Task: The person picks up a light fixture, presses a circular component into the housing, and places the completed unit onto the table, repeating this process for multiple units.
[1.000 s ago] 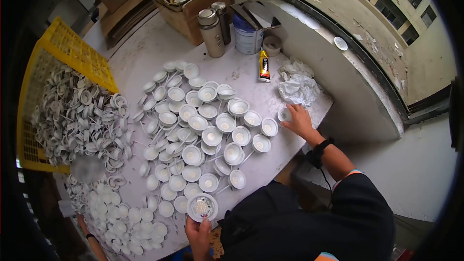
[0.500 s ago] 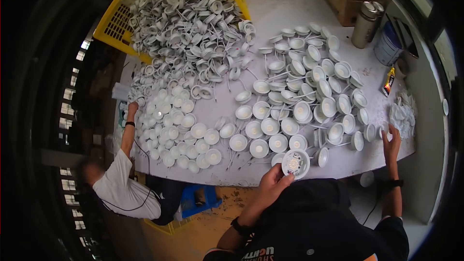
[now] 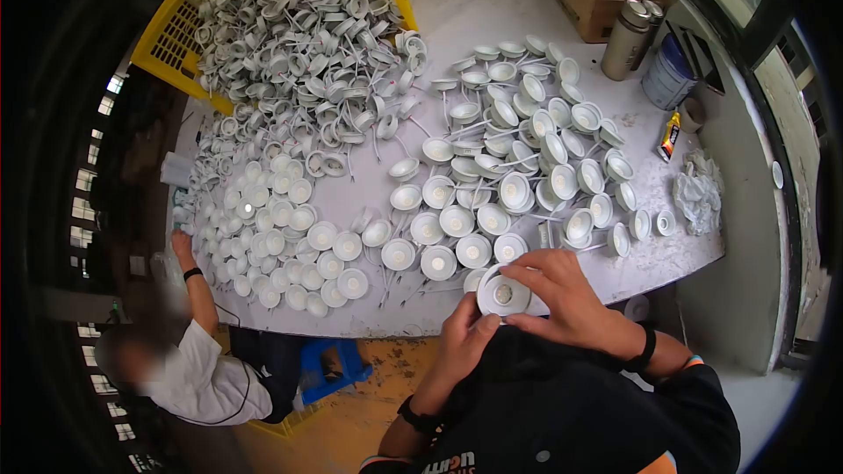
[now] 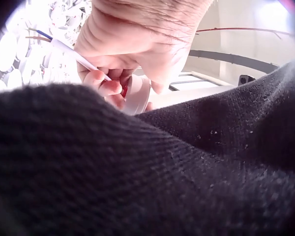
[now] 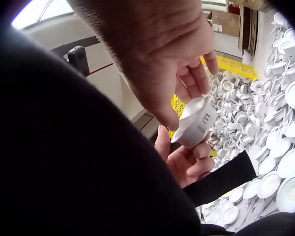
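Observation:
In the head view a white round downlight [image 3: 503, 291] is held between both hands in front of the dark shirt. A smooth white reflector cup now covers its face, with a small opening at the centre. My left hand [image 3: 463, 333] grips the lamp by its edge from the left. In the left wrist view a white cable [image 4: 71, 54] with bare blue and brown wires comes out past the fingers. Fingertips and thumb of my right hand [image 3: 562, 298] hold the cup's rim from the right. Dark lettering marks the white cup [image 5: 199, 120] in the right wrist view.
Many finished-looking downlights [image 3: 474, 250] crowd the table's middle. A yellow crate [image 3: 167, 61] spills cabled lamp bodies at the left. Near the right edge lie a small white cup [image 3: 665, 223], crumpled plastic [image 3: 698, 197] and a glue tube [image 3: 670, 136]. Another person [image 3: 211, 369] works at left.
The right hand has come from the small cup by the crumpled plastic back to the lamp in the left hand. The lamp's bare circuit board is now covered by a cup. The head view swung left.

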### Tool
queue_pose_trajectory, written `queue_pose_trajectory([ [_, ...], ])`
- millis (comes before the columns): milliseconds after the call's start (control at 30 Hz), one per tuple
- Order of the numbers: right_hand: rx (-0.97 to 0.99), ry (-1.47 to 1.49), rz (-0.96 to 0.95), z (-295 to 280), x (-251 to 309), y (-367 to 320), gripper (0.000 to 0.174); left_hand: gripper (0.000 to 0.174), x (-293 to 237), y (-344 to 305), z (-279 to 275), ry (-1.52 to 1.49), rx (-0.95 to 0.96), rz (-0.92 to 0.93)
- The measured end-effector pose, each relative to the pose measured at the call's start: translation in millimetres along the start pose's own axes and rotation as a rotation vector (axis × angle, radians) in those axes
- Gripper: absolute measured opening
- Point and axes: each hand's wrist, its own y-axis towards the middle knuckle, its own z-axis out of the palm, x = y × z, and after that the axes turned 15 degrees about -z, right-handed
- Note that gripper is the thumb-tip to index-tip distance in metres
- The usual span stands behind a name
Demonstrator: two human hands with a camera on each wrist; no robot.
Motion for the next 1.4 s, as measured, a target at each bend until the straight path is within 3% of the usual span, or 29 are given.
queue_pose_trajectory([
  [200, -0.064, 0.175, 0.050, 16, 6, 2, 0.069, 0.036, 1, -4, -2, -0.115, 0.014, 0.041],
  [367, -0.181, 0.321, 0.084, 23, 3, 1, 0.062, 0.030, 2, -9, -11, -0.056, -0.044, -0.023],
  [433, -0.152, 0.575, 0.324, 25, -1, -2, 0.053, 0.029, 1, -7, -10, -0.018, 0.000, -0.016],
  [500, -0.196, 0.602, 0.348, 28, 1, -3, 0.045, 0.030, 1, -6, -5, -0.060, 0.019, 0.003],
  [567, -0.274, 0.865, 0.459, 33, 4, 0, 0.043, 0.032, -2, -6, -6, -0.071, -0.002, 0.042],
  [600, -0.250, 0.734, 0.397, 33, 5, 3, 0.040, 0.035, -2, -6, -6, -0.035, -0.004, 0.044],
  [833, -0.276, 0.537, 0.335, 36, 8, 10, 0.036, 0.034, -8, -7, 0, 0.193, -0.039, 0.108],
  [967, -0.344, 0.663, 0.369, 39, 3, 6, 0.035, 0.031, 0, -2, -4, 0.137, -0.118, 0.118],
  [1033, -0.192, 0.651, 0.439, 35, 5, 4, 0.033, 0.030, 1, 0, -4, 0.094, -0.124, 0.125],
  [1167, -0.133, 0.561, 0.490, 31, 9, 6, 0.033, 0.029, -9, -5, 6, 0.260, -0.205, 0.124],
  [1233, -0.180, 0.534, 0.362, 35, 6, 5, 0.032, 0.027, -10, -2, 10, 0.351, -0.236, 0.142],
  [1400, -0.195, 0.613, 0.365, 33, 6, 5, 0.032, 0.025, -3, 1, 5, 0.249, -0.257, 0.139],
])
